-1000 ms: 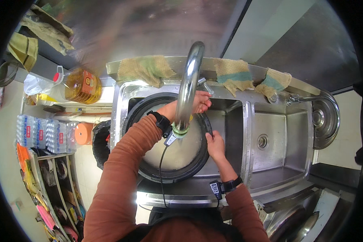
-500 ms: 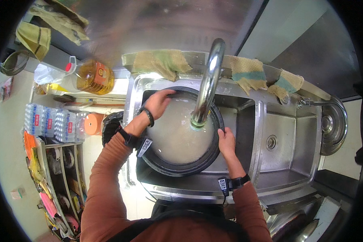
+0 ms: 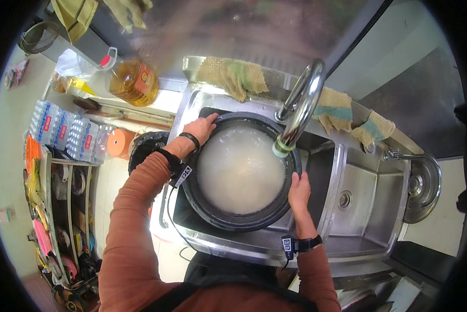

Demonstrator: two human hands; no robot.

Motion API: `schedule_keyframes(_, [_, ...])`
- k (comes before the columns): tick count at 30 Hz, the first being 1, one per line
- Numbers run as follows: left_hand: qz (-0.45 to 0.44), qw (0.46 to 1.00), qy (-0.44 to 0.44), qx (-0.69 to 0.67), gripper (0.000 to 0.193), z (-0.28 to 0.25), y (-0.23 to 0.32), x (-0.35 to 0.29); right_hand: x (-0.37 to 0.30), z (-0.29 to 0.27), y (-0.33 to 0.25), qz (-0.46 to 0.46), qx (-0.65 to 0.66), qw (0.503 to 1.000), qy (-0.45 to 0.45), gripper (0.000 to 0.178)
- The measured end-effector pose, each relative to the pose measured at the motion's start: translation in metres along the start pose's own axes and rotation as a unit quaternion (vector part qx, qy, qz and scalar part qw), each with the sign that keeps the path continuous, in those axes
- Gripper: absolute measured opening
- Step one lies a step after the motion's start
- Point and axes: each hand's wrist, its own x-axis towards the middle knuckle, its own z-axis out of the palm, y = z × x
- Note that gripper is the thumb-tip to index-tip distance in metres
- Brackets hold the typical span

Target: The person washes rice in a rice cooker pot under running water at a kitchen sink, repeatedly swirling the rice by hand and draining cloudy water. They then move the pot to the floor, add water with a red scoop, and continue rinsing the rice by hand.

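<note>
I have the black pot (image 3: 245, 223) standing in the left basin of the steel sink (image 3: 228, 248), cloudy whitish water (image 3: 241, 169) inside it. Taking the pot as my dial, my left hand (image 3: 198, 131) is closed on the rim between ten and eleven o'clock, and my right hand (image 3: 299, 195) grips it near three, thumb and fingers at the edge. The curved faucet (image 3: 310, 99) brings its spout over the pot at about two. Farther off, I see a woven cloth (image 3: 231, 78) at twelve, an oil bottle (image 3: 135, 83) at ten and a second basin (image 3: 368, 195) past three.
</note>
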Motion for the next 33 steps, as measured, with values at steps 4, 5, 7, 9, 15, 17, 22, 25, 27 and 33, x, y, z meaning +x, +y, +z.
schedule_keyframes(4, [0.042, 0.998, 0.037, -0.041, 0.039, -0.022, 0.020, -0.031, -0.011, -0.044, -0.003, -0.003, 0.013, 1.000, -0.026, 0.031])
schedule_keyframes(5, [0.052, 0.996, 0.047, -0.049, 0.039, -0.031, 0.025, -0.041, -0.016, -0.054, -0.004, -0.012, 0.017, 0.999, -0.027, 0.032])
schedule_keyframes(7, [0.055, 0.994, 0.071, -0.063, 0.038, -0.050, 0.036, -0.070, -0.029, -0.074, -0.008, -0.041, 0.044, 0.998, -0.033, 0.033])
schedule_keyframes(9, [0.040, 0.992, 0.092, -0.071, 0.036, -0.067, 0.044, -0.106, -0.045, -0.095, -0.014, -0.063, 0.071, 0.994, -0.057, 0.039])
schedule_keyframes(15, [-0.097, 0.977, 0.145, -0.125, 0.035, -0.098, 0.041, -0.245, -0.088, -0.131, -0.059, -0.202, 0.037, 0.966, -0.155, 0.036])
schedule_keyframes(17, [-0.149, 0.968, 0.175, -0.104, 0.034, -0.099, 0.039, -0.298, -0.109, -0.125, -0.077, -0.214, 0.093, 0.955, -0.182, 0.034])
schedule_keyframes(22, [-0.267, 0.934, 0.196, -0.137, 0.031, -0.080, 0.017, -0.429, -0.168, -0.084, -0.100, -0.265, 0.126, 0.904, -0.310, 0.022])
schedule_keyframes(25, [-0.325, 0.907, 0.212, -0.166, 0.034, -0.052, -0.013, -0.507, -0.207, -0.038, -0.113, -0.293, 0.095, 0.884, -0.351, 0.021])
schedule_keyframes(27, [-0.367, 0.883, 0.230, -0.181, 0.033, -0.026, -0.039, -0.561, -0.241, 0.003, -0.118, -0.289, 0.094, 0.862, -0.405, 0.021])
schedule_keyframes(33, [-0.484, 0.797, 0.294, -0.208, 0.036, 0.059, -0.102, -0.717, -0.361, 0.144, -0.112, -0.386, -0.004, 0.816, -0.431, 0.025])
